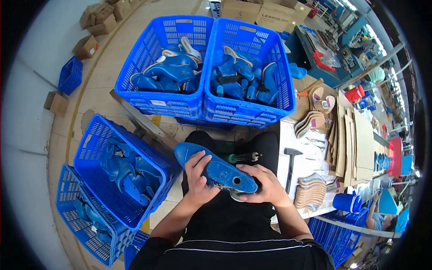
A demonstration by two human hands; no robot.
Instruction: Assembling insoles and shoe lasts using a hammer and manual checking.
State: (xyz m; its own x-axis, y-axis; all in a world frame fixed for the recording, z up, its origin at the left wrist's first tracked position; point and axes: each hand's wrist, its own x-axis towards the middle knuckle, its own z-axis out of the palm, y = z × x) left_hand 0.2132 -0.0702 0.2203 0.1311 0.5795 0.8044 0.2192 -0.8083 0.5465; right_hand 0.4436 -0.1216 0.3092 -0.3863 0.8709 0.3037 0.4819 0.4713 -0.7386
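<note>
1. Head view, surroundings: I note two blue crates [204,96] side by side ahead of the knees, both filled with blue shoe lasts [177,72]. Two more blue crates [96,180] stand to the person's left, one lower than the other, also holding lasts.
2. To the right a white bench [315,157] carries a hammer [290,166], stacks of tan insoles [310,191], a blue cup [347,202] and tan board sheets [355,144]. Cardboard boxes [96,20] lie on the floor at upper left.
3. A green-handled tool [243,157] rests on the lap just beyond the hands, close to the work but not touching it as far as I can tell.
4. The blue last [216,170] lies across the lap, toe toward upper left, heel with its socket hole toward the right.
5. Left hand [198,180]: fingers curled over the middle of the last, closed on it.
6. Right hand [265,184]: fingers wrapped round the heel end, gripping; a pale insole edge [234,195] shows beneath the heel.
</note>
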